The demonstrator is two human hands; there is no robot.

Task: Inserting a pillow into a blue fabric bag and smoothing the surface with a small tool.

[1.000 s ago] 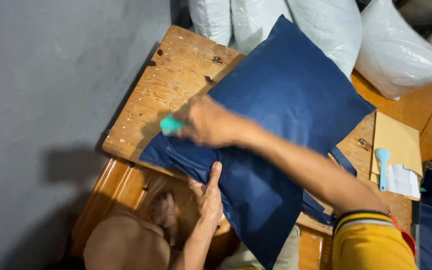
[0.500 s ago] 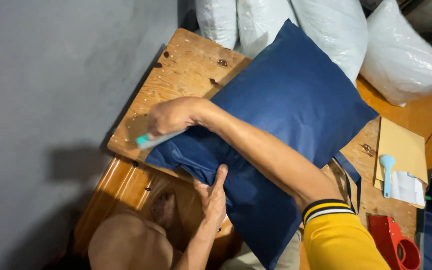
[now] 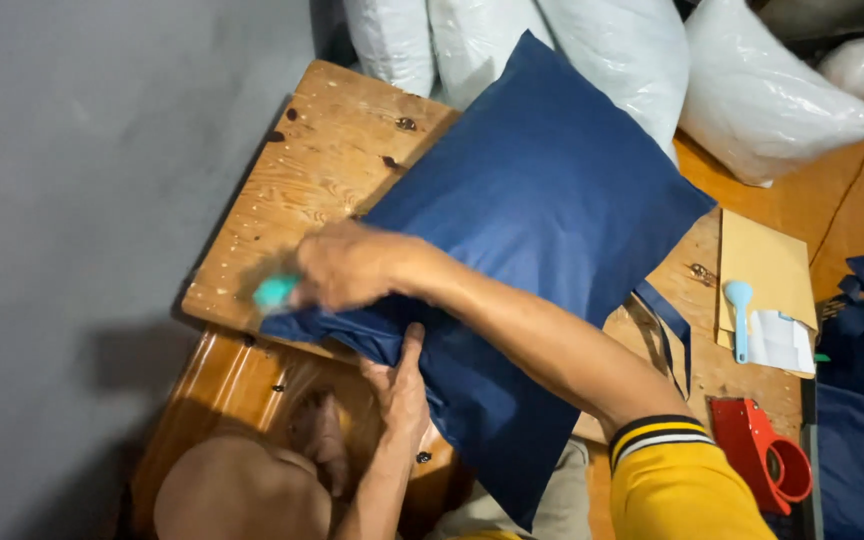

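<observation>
The right hand [image 3: 347, 265] is clenched around a teal tool [image 3: 275, 292], of which only the blurred tip shows beyond the fist at the near left corner of the table [image 3: 322, 150]; what kind of tool it is cannot be made out. The left hand [image 3: 400, 385] presses up against the bunched open end of the blue pillow bag [image 3: 542, 220], thumb raised along the fabric; whether its fingers grip the cloth underneath is hidden. The bag lies slantwise across the table, its near corner hanging over the near edge.

Half a second earlier the tool showed as a longer teal strip held low along the bag's edge; the fist has since drawn back over it, and the left hand has stayed where it was.

The table is worn, knotty wood set against a grey wall. White plastic-wrapped pillows [image 3: 752, 90] are stacked past its far edge. Toward the right edge lie a brown envelope [image 3: 762, 265], a light blue scoop [image 3: 740, 310] and a red tape dispenser [image 3: 762, 455].
</observation>
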